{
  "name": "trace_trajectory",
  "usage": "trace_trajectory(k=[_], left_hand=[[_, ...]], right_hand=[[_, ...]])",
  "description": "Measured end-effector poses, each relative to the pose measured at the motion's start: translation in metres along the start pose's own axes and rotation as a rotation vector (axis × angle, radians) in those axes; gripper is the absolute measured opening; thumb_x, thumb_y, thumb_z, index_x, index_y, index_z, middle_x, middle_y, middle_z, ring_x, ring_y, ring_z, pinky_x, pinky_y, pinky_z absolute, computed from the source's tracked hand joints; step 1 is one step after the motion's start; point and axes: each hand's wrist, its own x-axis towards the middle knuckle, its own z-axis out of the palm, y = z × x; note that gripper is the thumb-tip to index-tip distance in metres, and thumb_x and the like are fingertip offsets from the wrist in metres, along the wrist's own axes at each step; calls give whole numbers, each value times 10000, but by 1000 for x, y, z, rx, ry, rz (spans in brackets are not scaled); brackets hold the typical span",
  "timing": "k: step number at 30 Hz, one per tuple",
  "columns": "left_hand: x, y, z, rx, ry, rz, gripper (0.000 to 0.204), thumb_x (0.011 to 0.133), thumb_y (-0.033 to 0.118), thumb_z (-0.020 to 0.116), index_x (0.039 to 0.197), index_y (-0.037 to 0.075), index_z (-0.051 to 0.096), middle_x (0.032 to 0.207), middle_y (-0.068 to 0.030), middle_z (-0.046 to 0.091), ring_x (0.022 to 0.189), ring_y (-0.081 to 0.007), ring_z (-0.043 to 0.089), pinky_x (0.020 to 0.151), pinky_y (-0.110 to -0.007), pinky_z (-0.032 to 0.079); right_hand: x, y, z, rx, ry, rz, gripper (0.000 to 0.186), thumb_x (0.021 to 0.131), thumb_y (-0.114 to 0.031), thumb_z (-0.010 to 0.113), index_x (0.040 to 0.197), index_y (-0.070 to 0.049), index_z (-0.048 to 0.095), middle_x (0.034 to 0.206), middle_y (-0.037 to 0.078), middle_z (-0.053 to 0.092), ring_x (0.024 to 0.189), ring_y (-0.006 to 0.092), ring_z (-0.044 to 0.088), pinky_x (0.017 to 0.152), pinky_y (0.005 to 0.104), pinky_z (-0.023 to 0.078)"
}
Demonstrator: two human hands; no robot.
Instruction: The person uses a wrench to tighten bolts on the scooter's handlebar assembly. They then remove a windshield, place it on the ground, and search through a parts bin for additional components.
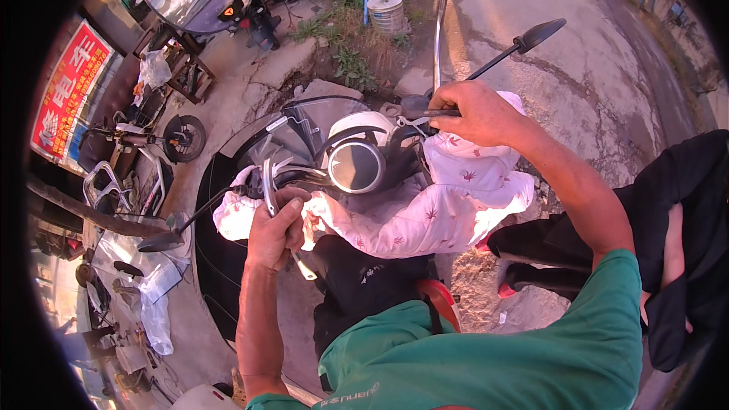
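Note:
An electric scooter with a round headlamp (356,167) stands in front of me. A pink quilted cover (395,229) with small leaf prints drapes over its handlebar. Left of the headlamp, my left hand (278,229) is closed around a silver wrench (305,264); its upper end rises beside the left handlebar and its holed end points down. At the right handlebar, my right hand (477,112) pinches a thin dark bar (440,113). Whether that bar is a lever or a loose tool I cannot tell. The right grip lies hidden beneath the cover.
Mirrors stick out at left (161,241) and right (541,35). A bright metal rod (438,42) rises beyond the right handlebar. Someone in black (676,205) stands close on my right. Stripped scooter parts (140,159) and a red sign (70,95) are at left; a white bucket (388,14) stands ahead.

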Motion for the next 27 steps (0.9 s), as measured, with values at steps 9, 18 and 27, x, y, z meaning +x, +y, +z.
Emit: trace_trajectory(k=[9, 18, 27], left_hand=[[8, -25, 8, 11, -49, -30, 204, 936, 156, 600, 1045, -16, 584, 518, 0, 435, 373, -73, 353, 373, -231, 296], [88, -1, 43, -25, -103, -38, 236, 939, 179, 647, 1024, -38, 612, 562, 9, 440, 426, -81, 366, 409, -254, 322], [217, 56, 123, 209, -297, -8, 182, 888, 199, 717, 805, 83, 605, 570, 34, 461, 437, -82, 396, 418, -267, 329]], right_hand=[[4, 5, -1, -75, -8, -90, 207, 831, -180, 715, 920, 2, 672, 838, 178, 676, 791, 356, 653, 702, 431, 494], [-8, 0, 29, -262, 213, -17, 334, 876, -293, 683, 911, 19, 571, 830, 225, 661, 818, 410, 671, 712, 486, 531], [-11, 5, 36, -16, 352, -111, 234, 851, -186, 668, 961, 20, 666, 863, 210, 656, 826, 383, 650, 754, 458, 506]])
